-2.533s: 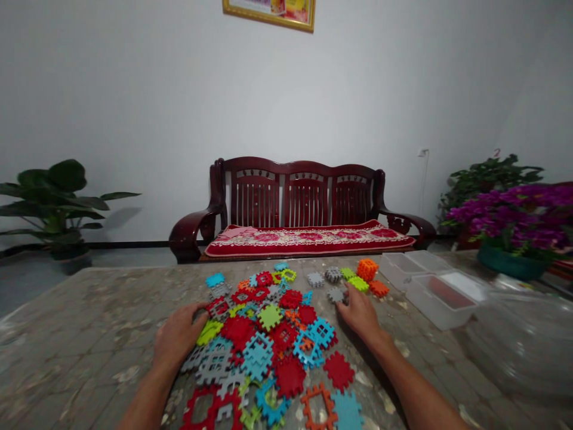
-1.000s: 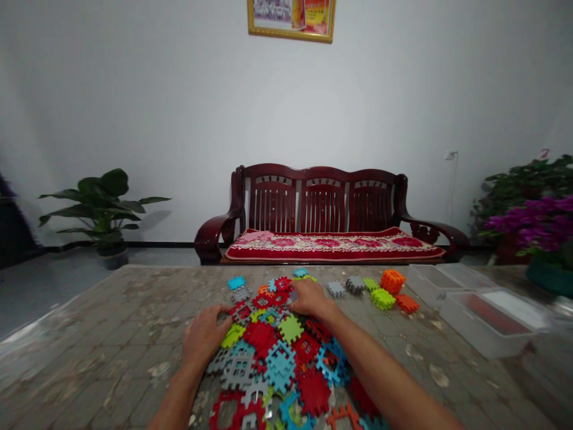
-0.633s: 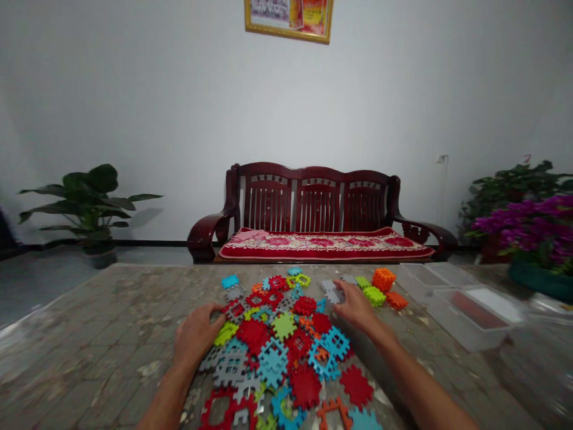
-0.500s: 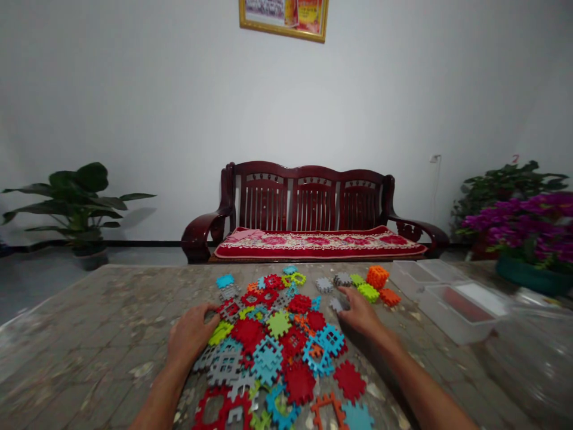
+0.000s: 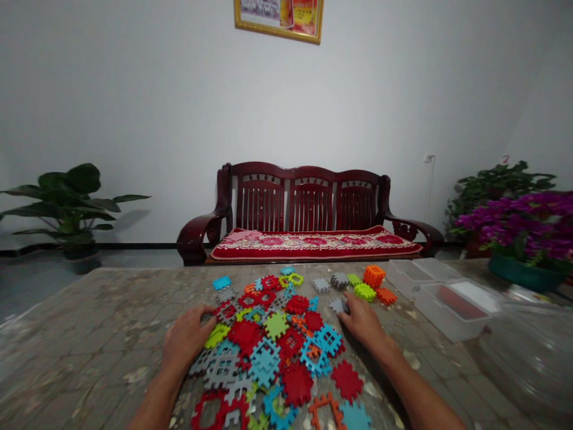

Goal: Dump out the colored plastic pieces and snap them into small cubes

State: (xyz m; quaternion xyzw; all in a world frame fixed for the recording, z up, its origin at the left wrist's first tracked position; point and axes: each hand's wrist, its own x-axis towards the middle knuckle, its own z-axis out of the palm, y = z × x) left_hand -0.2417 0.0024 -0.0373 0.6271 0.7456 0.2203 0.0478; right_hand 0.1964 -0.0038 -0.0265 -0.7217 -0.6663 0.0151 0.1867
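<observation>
A heap of flat interlocking plastic tiles with toothed edges, in red, blue, grey, green and orange, covers the middle of the table. My left hand rests at the heap's left side, thumb and forefinger apart, beside a lime-green tile and a red frame tile. Right of the heap, my right hand has its thumb and fingertips closed at the right edge of a grey tile lying on the table. A grey stack and a lime-green stack stand just beyond it.
An orange tile stack stands at the back right. Clear plastic boxes and a transparent container line the right side, near a pot of purple flowers. A wooden bench stands behind the table.
My right hand's forefinger has drawn back from the grey stack and come down at the grey tile. My left hand stays at the heap's edge. The view has shifted slightly.
</observation>
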